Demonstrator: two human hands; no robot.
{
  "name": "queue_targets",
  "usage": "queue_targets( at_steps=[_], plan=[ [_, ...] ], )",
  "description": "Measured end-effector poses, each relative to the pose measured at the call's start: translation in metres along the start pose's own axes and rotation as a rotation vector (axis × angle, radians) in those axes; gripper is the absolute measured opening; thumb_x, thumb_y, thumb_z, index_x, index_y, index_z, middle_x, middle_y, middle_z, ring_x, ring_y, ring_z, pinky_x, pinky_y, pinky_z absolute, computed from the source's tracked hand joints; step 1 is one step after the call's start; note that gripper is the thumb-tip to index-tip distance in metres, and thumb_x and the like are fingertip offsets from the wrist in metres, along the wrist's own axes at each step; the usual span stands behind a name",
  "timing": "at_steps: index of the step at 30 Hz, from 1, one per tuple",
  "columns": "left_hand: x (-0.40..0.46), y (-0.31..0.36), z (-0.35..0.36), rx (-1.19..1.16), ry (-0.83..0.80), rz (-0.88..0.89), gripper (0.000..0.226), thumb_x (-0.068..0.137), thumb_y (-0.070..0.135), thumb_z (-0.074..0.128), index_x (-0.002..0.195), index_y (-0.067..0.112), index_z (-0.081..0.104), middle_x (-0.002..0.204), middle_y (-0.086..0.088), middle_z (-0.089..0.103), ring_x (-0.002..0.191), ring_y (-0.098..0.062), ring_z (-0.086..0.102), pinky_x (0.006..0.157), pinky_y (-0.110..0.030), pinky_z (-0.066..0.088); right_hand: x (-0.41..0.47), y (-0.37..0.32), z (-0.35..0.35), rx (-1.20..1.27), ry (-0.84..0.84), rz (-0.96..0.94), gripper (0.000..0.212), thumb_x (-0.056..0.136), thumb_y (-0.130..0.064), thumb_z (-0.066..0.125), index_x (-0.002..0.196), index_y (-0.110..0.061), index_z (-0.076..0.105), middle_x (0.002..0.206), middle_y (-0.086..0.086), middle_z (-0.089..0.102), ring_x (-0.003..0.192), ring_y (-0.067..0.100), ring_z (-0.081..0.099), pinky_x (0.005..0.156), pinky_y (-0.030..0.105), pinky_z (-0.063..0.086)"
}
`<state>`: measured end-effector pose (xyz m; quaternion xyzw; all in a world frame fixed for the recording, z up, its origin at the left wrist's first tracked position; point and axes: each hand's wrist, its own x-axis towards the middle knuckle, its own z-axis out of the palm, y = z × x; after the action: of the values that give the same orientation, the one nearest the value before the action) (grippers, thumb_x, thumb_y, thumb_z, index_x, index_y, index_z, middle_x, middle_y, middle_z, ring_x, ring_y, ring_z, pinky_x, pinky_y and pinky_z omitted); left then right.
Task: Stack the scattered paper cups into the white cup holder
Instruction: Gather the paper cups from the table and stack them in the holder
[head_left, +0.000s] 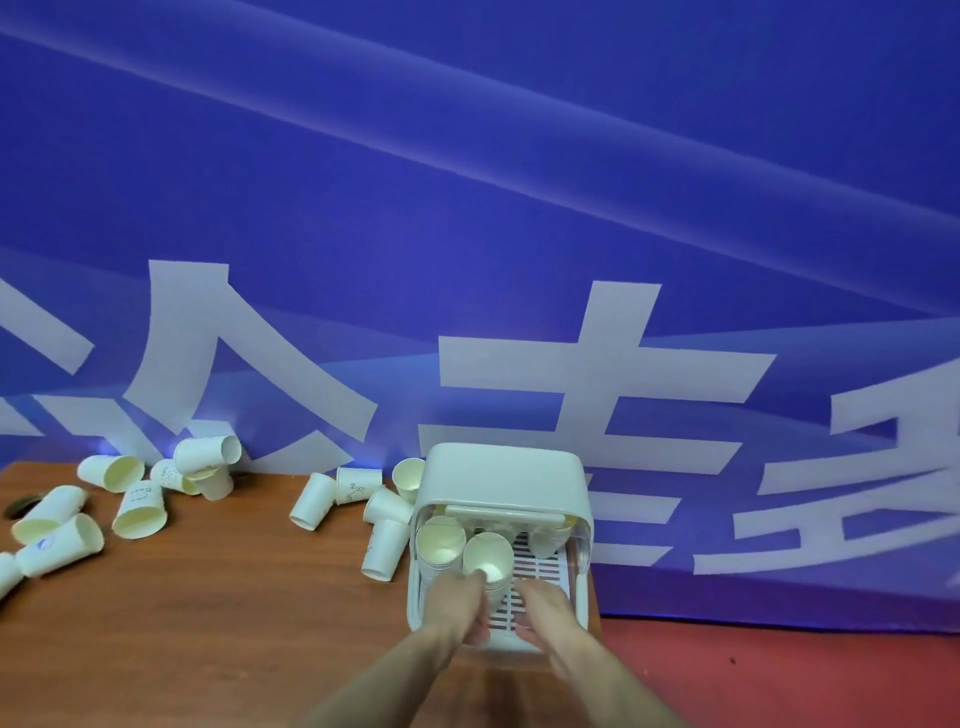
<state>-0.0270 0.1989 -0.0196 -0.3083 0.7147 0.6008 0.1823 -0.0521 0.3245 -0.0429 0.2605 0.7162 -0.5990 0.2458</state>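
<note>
Two hands reach into the white cup holder (501, 483) at the right end of the wooden bench (208, 623). The left hand (457, 605) curls around the lower part of a stack of paper cups (488, 564) that leans inside the holder, its mouth facing the camera. The right hand (545, 610) lies over the slotted tray (543, 564) of the holder just beside that stack; whether it grips anything cannot be told. A second stack of cups (440, 540) stands to the left of the held one, touching it, and another cup (545, 540) sits deeper at the right. Loose cups lie scattered on the bench: a near cluster (363, 506) just left of the holder, and a far cluster (130, 499) toward the left edge, most on their sides. A blue banner (467, 208) with large white characters hangs behind the bench.
</note>
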Motion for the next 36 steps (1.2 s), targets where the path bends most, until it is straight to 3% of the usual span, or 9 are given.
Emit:
queue_targets(
  at_steps=[3,6,11,18,25,27,29,32,36],
  plan=[
    [0.009,-0.008,-0.008,-0.092,0.172,0.017,0.031,0.099,0.034,0.046,0.09,0.008,0.061,0.086,-0.01,0.066,0.069,-0.026,0.061,0.057,-0.03,0.053,0.008,0.0,0.003,0.036,-0.03,0.005,0.036,0.098,-0.03,0.053,0.123,-0.005,0.057,0.119,0.02,0.062,0.088,0.029,0.061,0.088,0.046,0.054],
    [0.021,-0.011,-0.01,-0.239,0.051,-0.06,0.031,0.1,0.04,0.049,0.106,0.012,0.059,0.107,-0.008,0.063,0.093,-0.026,0.058,0.082,-0.036,0.051,0.021,0.003,0.013,0.044,-0.046,0.023,0.037,0.098,-0.036,0.053,0.124,-0.01,0.056,0.12,0.018,0.062,0.099,0.034,0.064,0.091,0.05,0.053],
    [0.032,-0.016,-0.002,-0.333,-0.134,-0.122,0.031,0.104,0.037,0.04,0.113,0.017,0.062,0.11,-0.003,0.067,0.09,-0.016,0.059,0.073,-0.027,0.044,0.057,0.015,0.021,0.018,-0.054,0.034,0.036,0.096,-0.035,0.054,0.125,-0.014,0.054,0.119,0.016,0.062,0.105,0.037,0.064,0.09,0.055,0.053],
    [0.037,-0.008,0.001,-0.332,-0.136,-0.13,0.034,0.104,0.038,0.041,0.123,0.017,0.059,0.12,-0.001,0.065,0.111,-0.015,0.059,0.09,-0.033,0.044,0.042,0.005,0.018,0.007,-0.054,0.01,0.036,0.096,-0.037,0.054,0.125,-0.015,0.053,0.118,0.018,0.062,0.105,0.039,0.064,0.091,0.054,0.053],
    [0.038,-0.018,-0.007,-0.258,-0.182,-0.139,0.031,0.098,0.048,0.048,0.108,0.022,0.062,0.114,0.001,0.062,0.108,-0.014,0.055,0.086,-0.029,0.044,0.027,-0.001,0.02,0.017,-0.051,-0.035,0.025,0.097,-0.037,0.053,0.113,-0.017,0.051,0.116,0.016,0.061,0.089,0.03,0.061,0.088,0.049,0.054],
    [0.037,-0.02,-0.013,-0.191,-0.186,-0.149,0.033,0.097,0.047,0.051,0.107,0.018,0.062,0.11,-0.002,0.064,0.104,-0.017,0.058,0.088,-0.031,0.046,0.014,-0.005,0.016,-0.028,0.017,-0.042,0.019,0.096,-0.033,0.053,0.099,-0.015,0.054,0.101,0.015,0.064,0.076,0.029,0.063,0.072,0.042,0.058],
    [0.033,-0.018,-0.028,-0.133,-0.214,-0.189,0.036,0.097,0.04,0.052,0.104,0.006,0.064,0.101,-0.01,0.068,0.093,-0.023,0.065,0.082,-0.032,0.051,0.003,-0.008,0.012,-0.142,0.039,-0.027,0.019,0.094,-0.022,0.05,0.084,-0.008,0.058,0.076,0.012,0.066,0.056,0.026,0.059,0.048,0.029,0.048],
    [0.025,-0.009,-0.059,-0.008,-0.251,-0.21,0.045,0.101,0.037,0.046,0.107,-0.004,0.062,0.092,-0.021,0.072,0.078,-0.029,0.072,0.069,-0.034,0.059,-0.018,-0.018,0.022,-0.327,-0.186,0.028,0.021,0.089,-0.014,0.045,0.076,-0.005,0.059,0.059,0.011,0.063,0.04,0.021,0.05,0.04,0.019,0.028],
    [0.014,0.014,-0.107,0.178,-0.034,-0.087,0.031,0.094,0.027,0.048,0.098,0.001,0.065,0.077,-0.015,0.074,0.055,-0.024,0.066,0.048,-0.026,0.051,-0.047,-0.051,0.058,-0.503,-0.384,-0.083,0.02,0.084,-0.019,0.048,0.068,-0.01,0.057,0.056,0.009,0.061,0.039,0.018,0.049,0.039,0.02,0.027]
  ],
)
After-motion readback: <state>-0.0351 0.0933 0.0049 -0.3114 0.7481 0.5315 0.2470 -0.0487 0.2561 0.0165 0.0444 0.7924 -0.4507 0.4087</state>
